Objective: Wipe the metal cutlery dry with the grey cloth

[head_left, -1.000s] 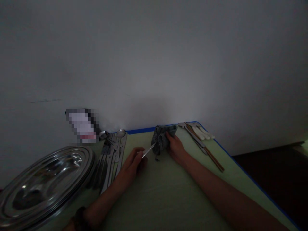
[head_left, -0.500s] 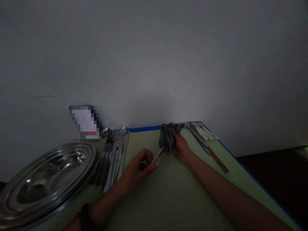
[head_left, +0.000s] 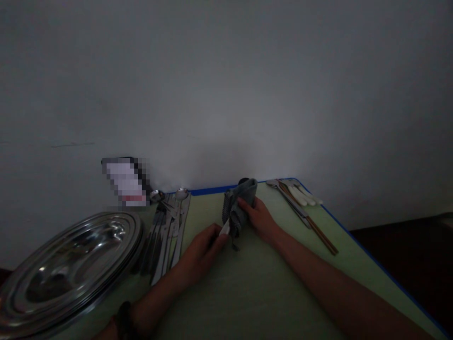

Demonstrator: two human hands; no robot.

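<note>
The cloth (head_left: 232, 202) is grey, with a plain, lighter face and a dark, fine-checked face, and it is bunched into loose folds, a dark tag or loop hanging at its lower end. It is held up over the middle of the pale green table (head_left: 255, 288), near the blue far edge. A slim, whitish utensil (head_left: 224, 230) runs into its lower left side; the cloth hides the rest, so its kind cannot be told. A dark rounded shape (head_left: 244, 181) shows just behind the cloth's top.

The left hand (head_left: 202, 250) is nearly closed, pinching the utensil's near end between thumb and fingers. The right hand (head_left: 262, 218) is closed around the cloth, thumb pressed on the near face, its other fingers mostly hidden. To its right lie wooden chopsticks (head_left: 322, 235) and white-handled cutlery (head_left: 297, 194), well apart from the left hand.
</note>
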